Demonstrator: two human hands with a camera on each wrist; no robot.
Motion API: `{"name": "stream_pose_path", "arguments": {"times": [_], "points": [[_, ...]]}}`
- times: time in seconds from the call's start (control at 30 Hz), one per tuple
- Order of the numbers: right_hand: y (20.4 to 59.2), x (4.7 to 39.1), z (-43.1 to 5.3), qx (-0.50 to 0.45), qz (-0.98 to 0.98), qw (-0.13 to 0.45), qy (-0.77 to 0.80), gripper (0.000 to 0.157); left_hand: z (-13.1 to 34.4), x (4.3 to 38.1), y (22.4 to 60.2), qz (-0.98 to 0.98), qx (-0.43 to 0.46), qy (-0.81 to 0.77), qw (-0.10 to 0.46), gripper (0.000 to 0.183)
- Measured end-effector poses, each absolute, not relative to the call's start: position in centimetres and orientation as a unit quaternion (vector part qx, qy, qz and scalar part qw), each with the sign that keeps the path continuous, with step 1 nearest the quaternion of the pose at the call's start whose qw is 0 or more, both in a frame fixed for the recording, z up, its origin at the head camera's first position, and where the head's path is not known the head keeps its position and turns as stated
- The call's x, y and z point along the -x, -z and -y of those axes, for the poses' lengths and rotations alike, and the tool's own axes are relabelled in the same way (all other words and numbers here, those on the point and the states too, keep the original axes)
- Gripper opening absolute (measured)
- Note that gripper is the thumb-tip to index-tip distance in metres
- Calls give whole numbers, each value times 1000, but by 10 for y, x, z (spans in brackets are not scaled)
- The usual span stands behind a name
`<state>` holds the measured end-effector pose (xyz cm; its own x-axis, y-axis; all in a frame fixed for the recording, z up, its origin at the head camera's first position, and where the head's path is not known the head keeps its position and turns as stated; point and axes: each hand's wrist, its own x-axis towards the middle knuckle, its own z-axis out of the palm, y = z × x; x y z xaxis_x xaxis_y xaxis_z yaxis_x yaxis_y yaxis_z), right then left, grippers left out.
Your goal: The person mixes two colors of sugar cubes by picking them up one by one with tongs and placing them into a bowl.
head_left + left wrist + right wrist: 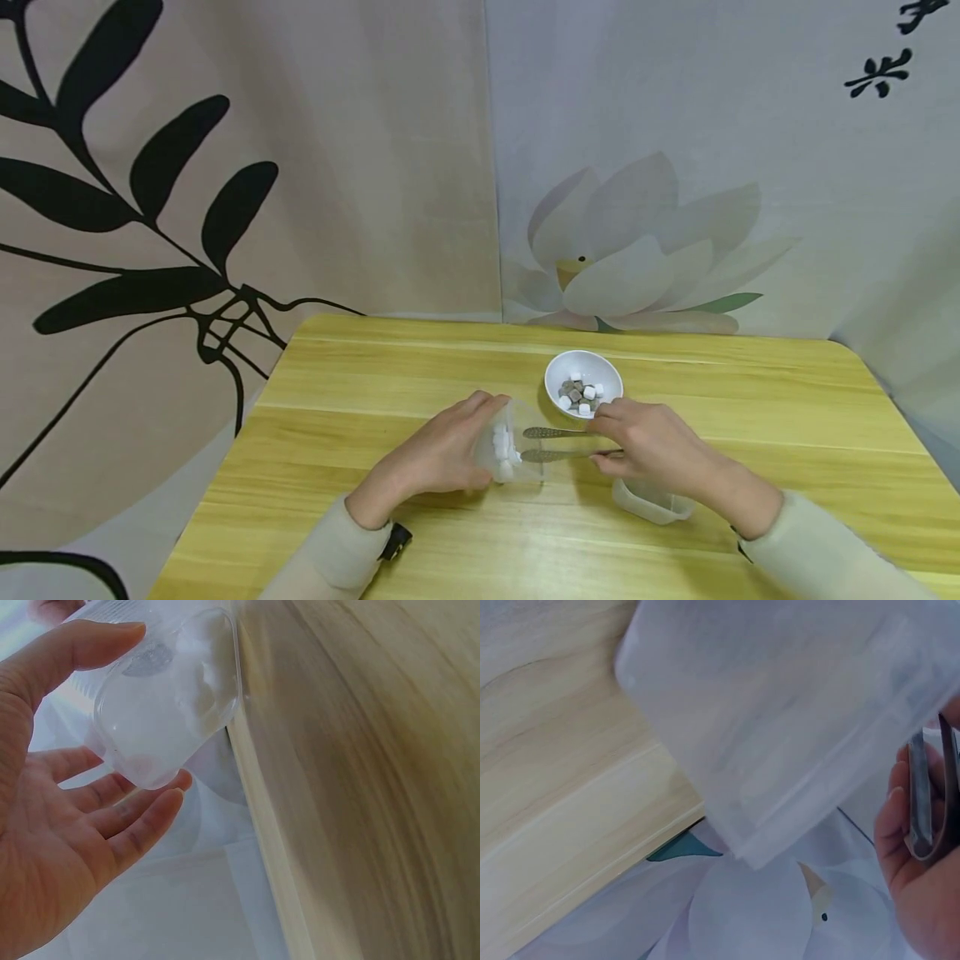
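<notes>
My left hand (450, 446) grips a clear plastic container (529, 473) tipped on its side, its opening facing right. White lumps (504, 442) lie inside along its lower wall, also visible through the base in the left wrist view. Metal tongs (557, 432) are pinched in my right hand (652, 442), their two arms spread and the tips inside the container's mouth, close to the lumps. Behind them stands a white bowl (602, 368) with several white and grey-brown cubes (576, 393) in it.
A second translucent container (651, 507) sits beneath my right forearm, partly hidden; it fills much of the right wrist view. The wooden table (375, 367) ends at a printed curtain (405, 167) at the back.
</notes>
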<state>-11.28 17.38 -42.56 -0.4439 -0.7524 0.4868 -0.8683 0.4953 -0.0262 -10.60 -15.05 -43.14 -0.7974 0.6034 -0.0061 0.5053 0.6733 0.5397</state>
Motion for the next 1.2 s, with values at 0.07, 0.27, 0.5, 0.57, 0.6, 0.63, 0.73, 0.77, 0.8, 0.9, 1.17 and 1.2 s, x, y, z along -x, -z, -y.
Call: {"name": "stream_pose_path", "arguments": {"times": [0.07,0.27,0.5,0.57,0.6,0.63,0.73,0.77,0.8,0.9,1.17,1.2], "points": [[426,112,-171,-485,839,206,-134,26,151,106,432,-910,-305,-264,92,107],[426,112,-164,-496,837,195,-124,25,150,107,432,-910,-310,-261,87,106],[426,111,-158,-511,830,201,-104,23,149,107,434,-910,-317,-258,78,104],[426,111,-157,-513,829,199,-103,23,149,107,434,-910,-316,-258,78,104],[426,110,-156,-513,829,199,-101,23,148,107,434,-910,-316,-259,78,105],[426,110,-156,-513,829,199,-99,23,148,107,434,-910,-315,-259,78,105],[427,110,-156,-514,828,201,-98,23,148,106,434,-910,-315,-259,77,105],[427,110,-156,-514,828,201,-97,23,148,107,434,-910,-316,-259,77,105],[428,110,-157,-513,829,203,-96,23,148,106,434,-910,-316,-258,77,105],[428,110,-159,-513,827,206,-102,24,148,107,434,-910,-317,-256,75,105],[423,111,-168,-494,831,215,-138,24,149,107,433,-912,-313,-254,82,107],[421,112,-169,-492,830,220,-142,24,149,108,432,-912,-312,-254,84,107]]}}
